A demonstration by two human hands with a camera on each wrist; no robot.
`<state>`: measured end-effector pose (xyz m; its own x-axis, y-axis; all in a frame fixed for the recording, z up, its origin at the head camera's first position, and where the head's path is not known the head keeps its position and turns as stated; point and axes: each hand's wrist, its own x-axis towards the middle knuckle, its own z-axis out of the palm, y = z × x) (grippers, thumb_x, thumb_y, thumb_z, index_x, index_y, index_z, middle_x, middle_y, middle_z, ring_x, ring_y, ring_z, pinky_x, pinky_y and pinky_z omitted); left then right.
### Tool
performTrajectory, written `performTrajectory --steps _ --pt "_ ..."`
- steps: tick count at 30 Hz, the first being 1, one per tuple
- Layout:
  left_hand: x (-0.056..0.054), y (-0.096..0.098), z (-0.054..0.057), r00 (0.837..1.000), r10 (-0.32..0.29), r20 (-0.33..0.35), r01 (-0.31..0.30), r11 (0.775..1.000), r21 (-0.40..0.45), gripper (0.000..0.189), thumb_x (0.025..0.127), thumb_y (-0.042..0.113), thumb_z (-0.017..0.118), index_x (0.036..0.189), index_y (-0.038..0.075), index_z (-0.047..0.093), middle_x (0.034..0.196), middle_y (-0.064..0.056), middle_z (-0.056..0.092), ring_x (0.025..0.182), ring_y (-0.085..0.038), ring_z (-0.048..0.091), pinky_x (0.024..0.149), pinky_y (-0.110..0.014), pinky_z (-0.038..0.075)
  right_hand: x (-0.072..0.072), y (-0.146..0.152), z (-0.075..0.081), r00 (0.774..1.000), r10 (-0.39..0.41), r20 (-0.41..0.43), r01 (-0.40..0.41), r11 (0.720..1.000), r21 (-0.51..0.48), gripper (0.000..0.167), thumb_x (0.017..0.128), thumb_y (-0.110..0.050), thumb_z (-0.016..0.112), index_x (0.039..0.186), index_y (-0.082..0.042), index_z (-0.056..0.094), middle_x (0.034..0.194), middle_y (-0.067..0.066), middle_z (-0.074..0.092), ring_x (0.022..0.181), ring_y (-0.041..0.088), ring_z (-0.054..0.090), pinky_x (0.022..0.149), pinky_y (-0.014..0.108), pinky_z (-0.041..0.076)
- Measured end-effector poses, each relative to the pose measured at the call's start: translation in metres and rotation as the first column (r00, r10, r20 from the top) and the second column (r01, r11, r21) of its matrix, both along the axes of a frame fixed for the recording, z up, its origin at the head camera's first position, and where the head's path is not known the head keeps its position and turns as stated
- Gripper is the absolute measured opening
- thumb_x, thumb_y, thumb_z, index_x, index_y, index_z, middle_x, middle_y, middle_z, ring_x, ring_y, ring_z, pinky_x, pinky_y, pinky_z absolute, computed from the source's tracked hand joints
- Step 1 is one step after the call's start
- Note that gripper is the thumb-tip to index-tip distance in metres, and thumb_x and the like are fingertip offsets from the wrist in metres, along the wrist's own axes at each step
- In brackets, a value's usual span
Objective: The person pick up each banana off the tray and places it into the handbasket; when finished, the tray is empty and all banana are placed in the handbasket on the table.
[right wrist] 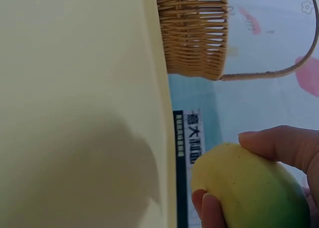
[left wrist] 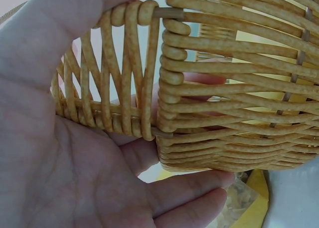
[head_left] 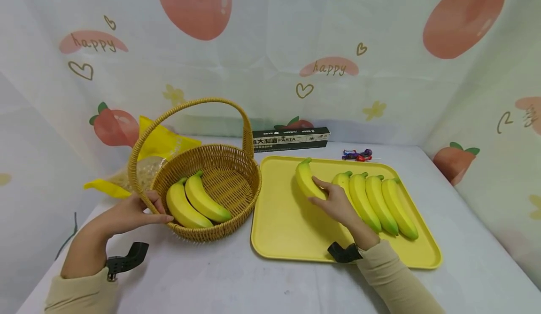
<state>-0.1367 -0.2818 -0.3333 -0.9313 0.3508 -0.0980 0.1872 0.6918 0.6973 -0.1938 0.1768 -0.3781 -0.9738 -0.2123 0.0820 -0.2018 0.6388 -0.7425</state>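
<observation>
Above the left half of the yellow tray (head_left: 283,225), one banana (head_left: 307,180) sits pinched between the thumb and fingers of the right hand (head_left: 336,203). It looks lifted a little, to judge by the shadow on the tray, though I can't be sure of the gap. Its stem points toward the back wall and slightly left; the long axis runs from there toward the person, leaning right, and the fingers partly cover the nearer end. Holding it by that lower half leaves the stem end free. Over at the wicker basket (head_left: 207,233), the left hand (head_left: 137,213) is curled round the foot of the arched handle (head_left: 133,164), presumably to keep a light thing from sliding. Two bananas (head_left: 204,202) lie side by side inside, stems to the back left. Four more bananas (head_left: 379,203) fill the tray's right half, stems away from the person (a tidy row, perhaps so each can be taken singly). Behind the tray stands a pasta box (head_left: 291,140).
</observation>
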Motion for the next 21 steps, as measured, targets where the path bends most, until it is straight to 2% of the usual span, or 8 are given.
performTrajectory --steps 4,7,11,17,21 --pt "0.0 0.001 -0.002 1.0 0.002 -0.01 -0.002 1.0 0.005 0.022 0.082 0.025 0.071 0.08 0.007 0.06 0.079 -0.002 0.058 0.081 -0.008 0.05 0.069 -0.025 0.042 0.002 -0.003 0.011 0.999 0.033 -0.03 -0.033 0.999 -0.004 0.059 0.085 -0.015 0.067 0.136 0.0 0.043 0.136 0.021 0.048 0.097 0.023 0.056 0.071 0.022 0.044" --pt "0.0 0.002 -0.003 1.0 0.004 -0.014 -0.004 1.0 0.012 0.023 0.081 0.026 0.071 0.079 0.006 0.06 0.078 -0.002 0.059 0.081 -0.008 0.05 0.069 -0.025 0.042 0.005 -0.006 0.018 0.997 0.068 -0.037 -0.068 0.998 -0.017 0.059 0.085 -0.015 0.067 0.137 -0.001 0.043 0.138 0.019 0.047 0.108 0.026 0.057 0.08 0.03 0.048" --pt "-0.001 0.002 -0.004 1.0 0.013 -0.01 -0.013 1.0 0.01 0.024 0.081 0.026 0.071 0.08 0.006 0.059 0.079 -0.003 0.058 0.081 -0.009 0.05 0.069 -0.026 0.042 0.009 -0.012 0.026 0.992 0.116 -0.042 -0.117 0.992 -0.036 0.059 0.085 -0.016 0.067 0.137 -0.002 0.042 0.139 0.017 0.045 0.121 0.029 0.052 0.089 0.038 0.048" --pt "0.0 0.0 -0.002 1.0 0.018 -0.002 -0.018 1.0 -0.002 0.024 0.082 0.027 0.071 0.08 0.006 0.059 0.079 -0.003 0.058 0.081 -0.009 0.05 0.069 -0.025 0.042 0.015 -0.02 0.031 0.984 0.166 -0.062 -0.169 0.984 -0.05 0.058 0.085 -0.015 0.067 0.136 -0.002 0.044 0.138 0.018 0.047 0.113 0.026 0.057 0.081 0.027 0.049" --pt "0.001 0.001 -0.001 1.0 0.017 0.0 -0.017 1.0 -0.011 0.024 0.082 0.027 0.071 0.08 0.006 0.059 0.08 -0.003 0.057 0.082 -0.009 0.05 0.069 -0.025 0.042 0.019 -0.025 0.034 0.977 0.197 -0.08 -0.2 0.979 -0.038 0.057 0.085 -0.016 0.068 0.135 -0.002 0.046 0.135 0.019 0.05 0.095 0.02 0.059 0.071 0.022 0.046"
